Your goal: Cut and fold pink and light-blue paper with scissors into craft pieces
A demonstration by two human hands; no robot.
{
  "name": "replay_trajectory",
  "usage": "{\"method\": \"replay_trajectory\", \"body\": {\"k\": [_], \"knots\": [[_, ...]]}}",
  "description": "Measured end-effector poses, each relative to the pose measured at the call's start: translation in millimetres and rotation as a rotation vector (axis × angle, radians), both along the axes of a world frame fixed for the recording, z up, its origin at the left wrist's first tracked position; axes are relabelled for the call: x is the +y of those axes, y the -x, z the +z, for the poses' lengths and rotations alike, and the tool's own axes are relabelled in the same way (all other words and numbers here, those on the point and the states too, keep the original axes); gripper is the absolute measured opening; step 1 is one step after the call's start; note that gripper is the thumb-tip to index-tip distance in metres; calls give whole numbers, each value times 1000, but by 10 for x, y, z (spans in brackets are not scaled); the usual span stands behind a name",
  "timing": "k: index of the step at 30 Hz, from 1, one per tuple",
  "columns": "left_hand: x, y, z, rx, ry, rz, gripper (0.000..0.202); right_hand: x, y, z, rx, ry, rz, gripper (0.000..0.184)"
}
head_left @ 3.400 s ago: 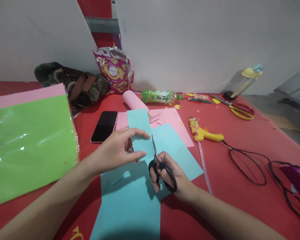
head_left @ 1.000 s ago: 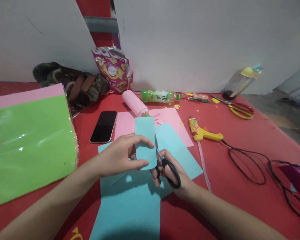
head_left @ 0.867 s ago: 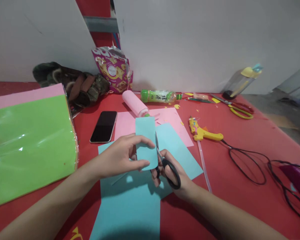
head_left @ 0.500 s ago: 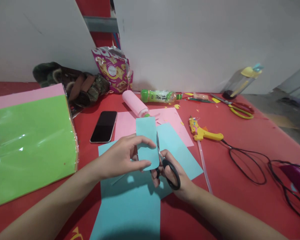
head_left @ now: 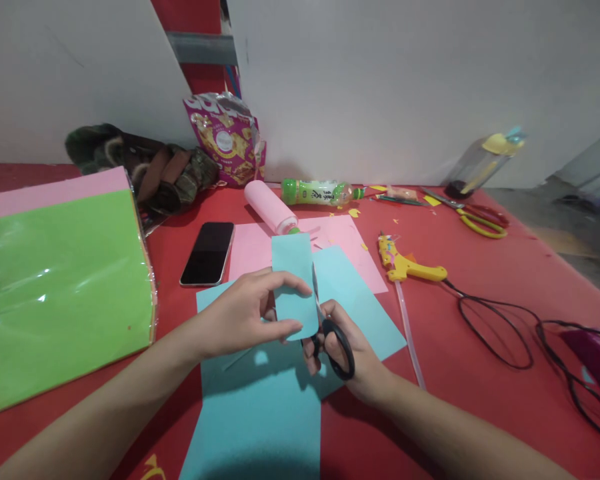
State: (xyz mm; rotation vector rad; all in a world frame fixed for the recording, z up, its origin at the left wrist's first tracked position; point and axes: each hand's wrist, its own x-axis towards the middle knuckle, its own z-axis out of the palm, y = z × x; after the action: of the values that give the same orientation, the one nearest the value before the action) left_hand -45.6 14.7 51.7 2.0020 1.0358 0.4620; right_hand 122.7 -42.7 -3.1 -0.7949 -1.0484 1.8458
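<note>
My left hand [head_left: 253,310] grips a small light-blue piece of paper [head_left: 293,257] from its left side, thumb and index finger on its face. The piece is held up over the table, its lower corners rounded. In my right hand [head_left: 357,353] is a pair of scissors [head_left: 344,350] with black handles, its blades pointing away from me along the paper's right edge. Below both hands lie light-blue sheets [head_left: 260,427], overlapping a pink sheet [head_left: 345,233] further back.
A phone [head_left: 208,253] and plastic-wrapped green paper [head_left: 65,293] lie left. A pink-wrapped bottle [head_left: 271,208], green bottle [head_left: 320,192] and snack bag [head_left: 227,140] are behind. At right are a yellow glue gun [head_left: 405,267] with its cord, larger scissors [head_left: 480,219] and a clear bottle [head_left: 483,167].
The black scissor handles have drawn slightly closer together in my right hand. My left hand and the paper piece have hardly moved.
</note>
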Motion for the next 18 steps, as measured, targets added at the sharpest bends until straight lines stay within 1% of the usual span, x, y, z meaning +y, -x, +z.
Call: {"method": "replay_trajectory", "body": {"k": [18], "knots": [[7, 11, 1, 30, -9, -8, 31, 1, 3, -6, -68, 22, -28, 45]]}}
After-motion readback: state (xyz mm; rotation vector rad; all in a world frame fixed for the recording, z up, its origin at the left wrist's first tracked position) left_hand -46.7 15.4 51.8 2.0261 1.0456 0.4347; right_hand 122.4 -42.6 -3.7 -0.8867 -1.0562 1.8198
